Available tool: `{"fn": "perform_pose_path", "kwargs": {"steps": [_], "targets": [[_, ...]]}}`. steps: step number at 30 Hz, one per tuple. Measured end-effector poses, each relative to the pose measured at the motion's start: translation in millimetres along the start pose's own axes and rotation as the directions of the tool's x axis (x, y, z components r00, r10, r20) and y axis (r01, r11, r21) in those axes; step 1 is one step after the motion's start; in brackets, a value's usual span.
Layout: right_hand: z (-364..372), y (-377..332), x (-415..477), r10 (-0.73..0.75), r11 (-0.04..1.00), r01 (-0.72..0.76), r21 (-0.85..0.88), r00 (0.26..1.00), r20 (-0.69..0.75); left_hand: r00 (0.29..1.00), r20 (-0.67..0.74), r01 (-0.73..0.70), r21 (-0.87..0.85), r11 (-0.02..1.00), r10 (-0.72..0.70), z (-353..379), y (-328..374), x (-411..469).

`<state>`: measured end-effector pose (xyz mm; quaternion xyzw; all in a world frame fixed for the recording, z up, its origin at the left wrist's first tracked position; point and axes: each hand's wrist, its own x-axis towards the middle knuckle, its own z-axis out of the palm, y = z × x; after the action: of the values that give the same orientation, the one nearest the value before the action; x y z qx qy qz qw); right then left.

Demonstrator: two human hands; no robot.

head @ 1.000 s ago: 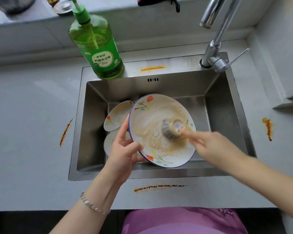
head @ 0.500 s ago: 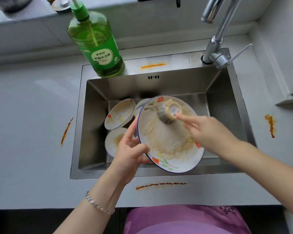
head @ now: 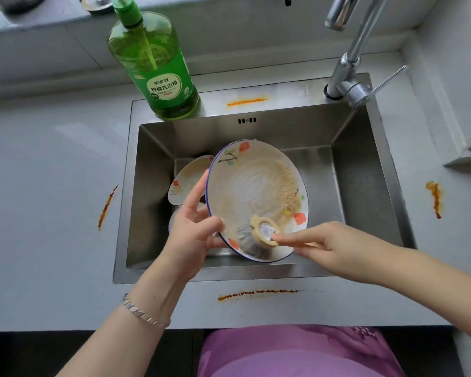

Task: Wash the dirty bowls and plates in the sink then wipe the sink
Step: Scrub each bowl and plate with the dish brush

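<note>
Here a dirty plate (head: 256,186) is held tilted above the sink (head: 365,191), its soiled face turned toward the camera, with brownish foam smeared across most of it. The left hand (head: 193,235) grips the plate at its left edge: the thumb curls over the near rim, the forefinger stretches up along the blue border, and the other fingers are hidden behind. The right hand (head: 324,246) reaches in from the right and pinches the tan ring of a scrubber (head: 259,238). Its grey wire head presses against the near, lower part of the plate.

Two more dirty plates lie in the left part of the sink. One (head: 186,176) leans up just behind the left forefinger, and the other (head: 174,217) shows only as a sliver behind the left hand.

A green soap bottle (head: 158,69) stands on the far left corner of the sink rim, and the tap (head: 348,74) rises at the far right corner. Orange stains streak the grey counter (head: 52,172) to the left (head: 108,206), right (head: 435,198) and near side (head: 256,293), and another marks the far rim (head: 246,101). A silver bracelet (head: 144,312) circles the left wrist.
</note>
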<state>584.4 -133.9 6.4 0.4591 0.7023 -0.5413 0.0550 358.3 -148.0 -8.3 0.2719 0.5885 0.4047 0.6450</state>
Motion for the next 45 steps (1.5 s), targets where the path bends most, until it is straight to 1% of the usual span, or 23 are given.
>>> {"fn": "perform_pose_path", "kwargs": {"steps": [2,3,8,11,14,17,20,22,23,25,27,28,30,33,35,36,37,38,40,41,42,43,45], "targets": [[2,-7,3,-0.027,0.996,0.026,0.082,1.000,0.007,1.000,0.011,0.011,-0.024,1.000,-0.011,3,0,1],[0,-8,3,-0.039,0.995,0.039,0.088,0.999,0.009,1.000,0.013,0.014,-0.045,0.999,-0.014,2,0,0],[-6,1,-1,0.020,0.999,-0.022,0.049,0.999,0.035,1.000,-0.025,0.017,-0.041,0.999,-0.018,0,2,0],[-2,-4,2,-0.003,0.999,0.001,0.055,0.999,0.040,0.999,-0.033,0.027,-0.040,0.999,-0.028,6,1,0],[-10,0,-3,0.023,0.999,-0.025,0.026,0.996,0.081,0.999,-0.047,0.024,-0.037,0.999,-0.026,3,0,-2],[-10,4,-1,0.030,0.999,-0.030,-0.012,0.997,0.075,0.998,-0.057,0.024,-0.018,1.000,-0.025,5,-1,-1],[0,-1,6,-0.037,0.995,0.030,0.095,0.997,0.071,0.998,-0.046,0.046,-0.050,0.998,-0.048,11,-2,-1],[-3,3,3,-0.040,0.994,0.030,0.109,0.995,0.088,0.997,-0.044,0.053,-0.088,0.995,-0.057,8,-1,-2],[-7,8,-1,-0.023,0.997,0.015,0.074,0.994,0.111,0.997,-0.045,0.054,-0.085,0.995,-0.057,5,1,-4],[-18,21,-6,0.045,0.996,-0.035,-0.084,0.992,0.118,0.997,-0.057,0.056,-0.039,0.998,-0.058,-2,2,-7],[-30,30,-5,0.111,0.957,-0.091,-0.277,0.992,0.060,0.997,-0.051,0.066,0.009,0.998,-0.066,-6,0,-9],[-36,32,-1,0.120,0.918,-0.102,-0.384,0.993,0.022,0.996,-0.037,0.078,0.025,0.997,-0.077,-6,-1,-9],[-49,32,11,0.093,0.804,-0.119,-0.582,0.993,-0.074,0.994,-0.001,0.112,0.042,0.993,-0.112,-2,-5,-10],[-61,28,26,-0.035,0.659,-0.164,-0.734,0.968,-0.248,0.986,0.043,0.161,0.069,0.985,-0.164,4,-8,-10],[-58,31,29,-0.094,0.579,-0.175,-0.797,0.956,-0.278,0.986,0.034,0.161,0.074,0.984,-0.164,4,-7,-8],[-53,34,27,-0.085,0.569,-0.177,-0.803,0.959,-0.272,0.988,0.018,0.153,0.064,0.986,-0.154,3,-5,-7],[-45,39,23,-0.057,0.582,-0.167,-0.796,0.968,-0.245,0.990,-0.004,0.142,0.049,0.989,-0.142,1,-4,-6],[-36,43,17,-0.020,0.616,-0.142,-0.775,0.981,-0.195,0.991,-0.029,0.132,0.035,0.991,-0.131,-1,-3,-4],[-21,42,6,0.042,0.723,-0.084,-0.686,0.996,-0.077,0.990,-0.077,0.122,0.026,0.992,-0.120,-2,-3,-2],[-19,39,5,0.062,0.764,-0.082,-0.640,0.997,-0.053,0.989,-0.086,0.122,0.027,0.992,-0.120,0,-4,-3],[-24,39,8,0.085,0.783,-0.109,-0.612,0.994,-0.068,0.989,-0.082,0.125,0.030,0.992,-0.122,2,-5,-4],[-32,40,11,0.111,0.781,-0.164,-0.603,0.986,-0.125,0.990,-0.073,0.127,0.034,0.991,-0.124,4,-6,-5],[-40,41,14,0.115,0.780,-0.258,-0.570,0.955,-0.275,0.992,-0.056,0.116,0.036,0.993,-0.114,6,-6,-6]]}}
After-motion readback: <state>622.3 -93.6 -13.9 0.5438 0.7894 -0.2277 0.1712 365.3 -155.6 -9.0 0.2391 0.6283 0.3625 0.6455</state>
